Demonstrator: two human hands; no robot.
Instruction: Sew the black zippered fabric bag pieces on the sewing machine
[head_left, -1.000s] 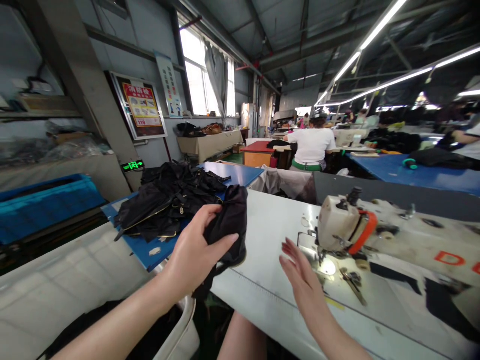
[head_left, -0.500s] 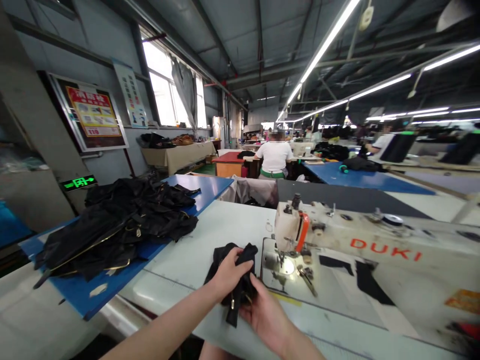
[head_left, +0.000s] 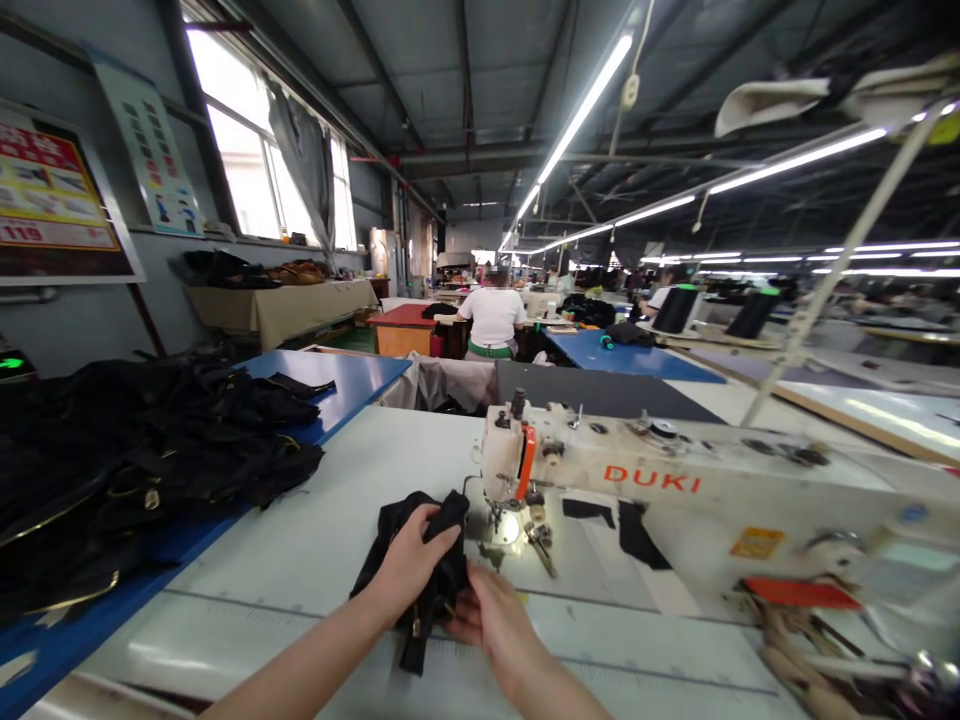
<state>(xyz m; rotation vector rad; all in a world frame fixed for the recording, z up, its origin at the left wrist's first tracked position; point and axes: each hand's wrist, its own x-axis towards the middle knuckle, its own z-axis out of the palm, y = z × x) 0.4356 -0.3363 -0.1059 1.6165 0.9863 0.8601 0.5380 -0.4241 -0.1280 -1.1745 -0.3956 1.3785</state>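
A bunched black fabric piece [head_left: 386, 530] lies on the pale sewing table, left of the machine's needle area. My left hand [head_left: 412, 565] is closed on its top, thumb pointing right. My right hand [head_left: 495, 620] is at its right edge, with the thumb against the cloth and the fingers curled beneath, partly hidden by it. A narrow strip with a small metal zipper pull [head_left: 416, 628] hangs from the near side. Just right of the hands stands a white sewing machine [head_left: 570, 470] marked DUKI, its lamp lighting the needle plate [head_left: 508, 528].
A heap of black pieces with gold zippers [head_left: 150, 460] covers much of the blue table [head_left: 352, 370] on the left. Small black scraps [head_left: 641, 538] lie on the machine bed. Further off, a person in a white top [head_left: 493, 318] sits facing away. A slanted pole [head_left: 847, 260] rises behind the machine.
My view has turned right, so the scene sits further left and more of the machine shows. Both hands stay on the black fabric; the right fingers show a little more below it.
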